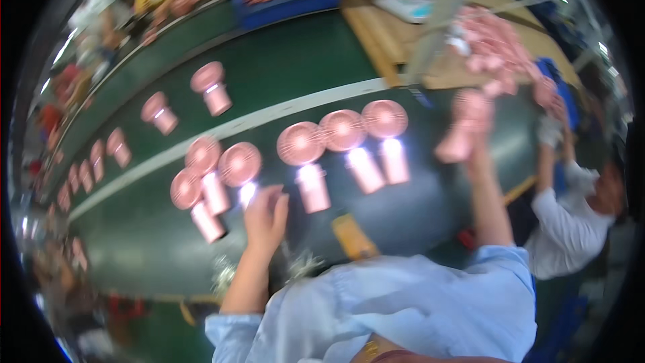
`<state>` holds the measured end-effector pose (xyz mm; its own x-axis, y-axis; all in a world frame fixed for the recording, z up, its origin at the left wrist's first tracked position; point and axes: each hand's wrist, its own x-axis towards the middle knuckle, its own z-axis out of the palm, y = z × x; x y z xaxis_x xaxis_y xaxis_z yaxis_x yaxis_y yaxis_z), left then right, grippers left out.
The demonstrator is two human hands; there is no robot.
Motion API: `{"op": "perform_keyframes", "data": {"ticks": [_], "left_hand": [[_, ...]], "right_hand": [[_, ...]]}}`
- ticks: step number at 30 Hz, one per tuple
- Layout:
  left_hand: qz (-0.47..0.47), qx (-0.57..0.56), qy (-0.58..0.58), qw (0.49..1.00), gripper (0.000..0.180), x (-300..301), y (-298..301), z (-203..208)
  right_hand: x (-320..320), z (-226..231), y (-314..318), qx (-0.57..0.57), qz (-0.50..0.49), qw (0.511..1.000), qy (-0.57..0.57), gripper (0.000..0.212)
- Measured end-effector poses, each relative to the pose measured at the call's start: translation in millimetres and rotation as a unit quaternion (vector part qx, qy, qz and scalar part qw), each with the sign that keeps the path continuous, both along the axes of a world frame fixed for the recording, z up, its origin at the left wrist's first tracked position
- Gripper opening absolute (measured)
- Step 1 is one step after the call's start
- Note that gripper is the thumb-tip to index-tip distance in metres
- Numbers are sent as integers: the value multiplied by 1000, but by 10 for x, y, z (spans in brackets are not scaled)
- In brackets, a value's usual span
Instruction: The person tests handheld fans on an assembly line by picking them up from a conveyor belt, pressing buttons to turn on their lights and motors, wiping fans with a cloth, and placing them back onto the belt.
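Note:
My left hand [265, 220] is closed around the handle of a pink handheld fan [240, 163], whose round head points away from me on the dark green surface. Two more pink fans [186, 188] lie just left of it, their heads close together. To the right of that hand a row of three fans [301, 143] rests with heads nearly touching and bright glare on the handles. My right hand [478, 151] is raised at the right, gripping a pink fan [465, 121]; motion blur hides its details, and I cannot tell whether it is more than one.
A pale strip [302, 103] divides the green work surface [295, 54]; several fans [160, 113] lie beyond it. A blue bin [289, 10] of pink parts stands at the back. A yellow object [354, 236] lies near me. Co-workers [578, 222] sit at right and far left.

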<state>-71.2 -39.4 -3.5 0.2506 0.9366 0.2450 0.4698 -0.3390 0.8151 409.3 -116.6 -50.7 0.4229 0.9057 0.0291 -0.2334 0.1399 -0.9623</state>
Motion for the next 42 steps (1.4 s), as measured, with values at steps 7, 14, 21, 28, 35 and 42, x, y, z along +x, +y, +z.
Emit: {"op": "perform_keyframes", "data": {"ticks": [7,14,21,28,35,42], "left_hand": [[134,190,195,953,29,-347,63,-170],[341,145,325,870,52,-1078,220,-252],[356,-58,205,910,87,-1421,121,-361],[317,-93,26,944,38,-1732,129,-461],[107,-130,-458,873,36,-796,16,186],[-31,-345,-425,836,41,604,-42,-84]], "right_hand": [[454,621,57,-93,-241,722,-641,34],[-1473,594,434,-206,98,682,-695,64],[-1302,380,493,-218,80,707,-668,69],[-927,462,356,-136,123,855,-485,45],[-1491,548,468,-23,167,986,13,44],[-2084,477,500,-9,264,956,127,31]]}}
